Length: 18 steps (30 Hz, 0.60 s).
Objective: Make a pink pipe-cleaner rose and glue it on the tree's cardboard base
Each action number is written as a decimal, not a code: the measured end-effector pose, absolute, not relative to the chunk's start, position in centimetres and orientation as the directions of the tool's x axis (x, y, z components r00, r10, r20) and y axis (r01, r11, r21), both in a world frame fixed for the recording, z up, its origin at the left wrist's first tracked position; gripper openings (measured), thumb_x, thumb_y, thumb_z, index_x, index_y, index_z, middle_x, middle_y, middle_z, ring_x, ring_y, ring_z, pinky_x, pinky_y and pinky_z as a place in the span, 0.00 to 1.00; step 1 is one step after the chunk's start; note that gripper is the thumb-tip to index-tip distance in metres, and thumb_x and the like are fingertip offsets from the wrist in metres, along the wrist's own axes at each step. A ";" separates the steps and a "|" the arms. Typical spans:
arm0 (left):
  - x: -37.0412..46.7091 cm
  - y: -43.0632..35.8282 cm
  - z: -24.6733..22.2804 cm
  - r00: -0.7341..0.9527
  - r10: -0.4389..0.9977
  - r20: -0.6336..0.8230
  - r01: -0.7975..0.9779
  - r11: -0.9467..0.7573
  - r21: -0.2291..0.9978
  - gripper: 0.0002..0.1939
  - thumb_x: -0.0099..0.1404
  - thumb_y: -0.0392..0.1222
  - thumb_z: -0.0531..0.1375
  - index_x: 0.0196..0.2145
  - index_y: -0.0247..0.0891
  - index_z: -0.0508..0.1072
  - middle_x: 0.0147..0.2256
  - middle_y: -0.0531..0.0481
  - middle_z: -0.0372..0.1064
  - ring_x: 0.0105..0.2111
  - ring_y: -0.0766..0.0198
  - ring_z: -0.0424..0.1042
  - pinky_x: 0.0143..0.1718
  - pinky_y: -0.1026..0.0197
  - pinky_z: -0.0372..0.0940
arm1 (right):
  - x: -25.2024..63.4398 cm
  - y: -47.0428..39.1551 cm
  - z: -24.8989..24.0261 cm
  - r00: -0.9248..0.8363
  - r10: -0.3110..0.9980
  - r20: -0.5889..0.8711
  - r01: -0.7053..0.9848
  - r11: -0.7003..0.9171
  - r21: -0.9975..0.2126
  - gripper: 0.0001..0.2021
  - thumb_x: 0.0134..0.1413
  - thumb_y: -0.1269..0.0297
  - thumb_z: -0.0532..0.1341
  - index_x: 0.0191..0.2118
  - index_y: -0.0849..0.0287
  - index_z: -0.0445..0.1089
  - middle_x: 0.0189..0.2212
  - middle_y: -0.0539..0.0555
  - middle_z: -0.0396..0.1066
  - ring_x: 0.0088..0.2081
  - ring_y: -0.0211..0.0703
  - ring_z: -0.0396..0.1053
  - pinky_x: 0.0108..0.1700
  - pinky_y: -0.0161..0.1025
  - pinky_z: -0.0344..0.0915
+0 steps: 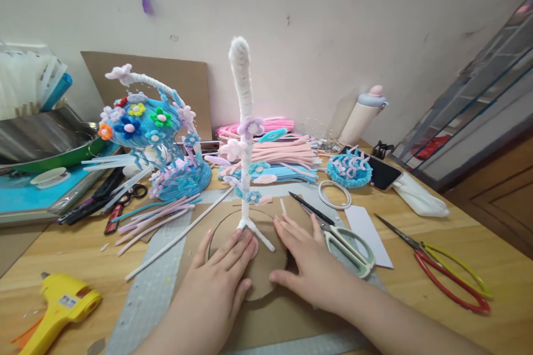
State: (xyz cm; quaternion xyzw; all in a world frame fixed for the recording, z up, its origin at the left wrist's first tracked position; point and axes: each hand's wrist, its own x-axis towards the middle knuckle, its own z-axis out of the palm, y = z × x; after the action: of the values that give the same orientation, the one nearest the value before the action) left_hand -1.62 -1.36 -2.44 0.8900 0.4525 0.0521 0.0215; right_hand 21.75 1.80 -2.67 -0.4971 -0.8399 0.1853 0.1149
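Observation:
A white pipe-cleaner-wrapped stem (246, 100) stands upright on a round cardboard disc (266, 269), with a forked foot at its bottom. Pastel flowers (252, 128) and leaves sit along its lower half. My left hand (222, 274) lies with fingers stretched over the disc, its fingertips over part of the stem's foot and a small pink piece. At the disc's right edge rests my right hand (310, 260), fingers spread, holding nothing. Under the disc is a larger cardboard sheet (245, 333) on a grey cutting mat (133, 302).
A yellow glue gun (66, 305) lies at left; green-handled scissors (352, 249) and red-and-yellow-handled scissors (449, 277) at right. Behind stand a blue flower-covered model (154, 127), pipe-cleaner bundles (278, 152), a blue fuzzy dish (350, 169) and a white bottle (362, 116).

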 end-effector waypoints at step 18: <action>-2.0 -1.1 -2.1 0.580 0.794 0.181 0.802 -0.595 0.042 0.30 0.67 0.44 0.54 0.64 0.48 0.50 0.64 0.53 0.51 0.63 0.54 0.52 0.64 0.39 0.37 | 37.1 7.9 -1.0 0.260 0.964 0.060 0.908 -0.223 -0.355 0.08 0.49 0.64 0.57 0.32 0.57 0.73 0.26 0.55 0.74 0.27 0.48 0.69 0.27 0.39 0.56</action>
State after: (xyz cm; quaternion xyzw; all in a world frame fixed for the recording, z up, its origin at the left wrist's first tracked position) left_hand -1.96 -1.13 -2.06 0.8886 0.4492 0.0904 -0.0223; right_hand 37.11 7.89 -1.01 -0.7772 -0.6021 0.0865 0.1611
